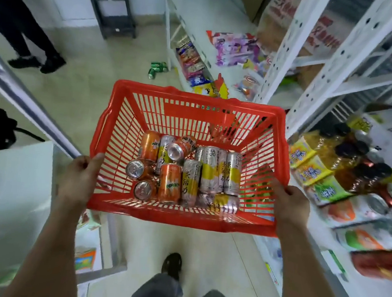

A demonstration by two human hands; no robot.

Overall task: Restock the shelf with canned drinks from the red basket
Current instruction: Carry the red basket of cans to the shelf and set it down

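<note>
The red plastic basket with slotted sides [170, 105] is up in the air over the floor, in front of the person. The left hand [79, 175] grips the near left corner of its rim, thumb on top. The right hand [289, 205] grips the near right corner the same way. Both hands are closed tight round the rim.

Inside the basket lie many canned drinks. There are short orange metal cans [169, 183] and tall silver and yellow metal cans [209, 170]. Most lie on their sides in a heap near the person's end. I think the basket is quite heavy with so many full cans, so two hands are a good idea. The plastic is stiff but may bend a little. The cans are smooth and round, so they will roll and bump if the basket tips. A can is hard, but it may dent if it falls. The best way to take one is to wrap the fingers round its middle.

The white metal shelf [328, 71] stands on the right, just beside the basket. It holds dark bottles [354, 167] and yellow packets [304, 155]. The floor [91, 84] is pale and smooth. Green cans [158, 69] lie on it far ahead. Another person's dark legs [25, 34] stand at the far left. The aisle is narrow.
</note>
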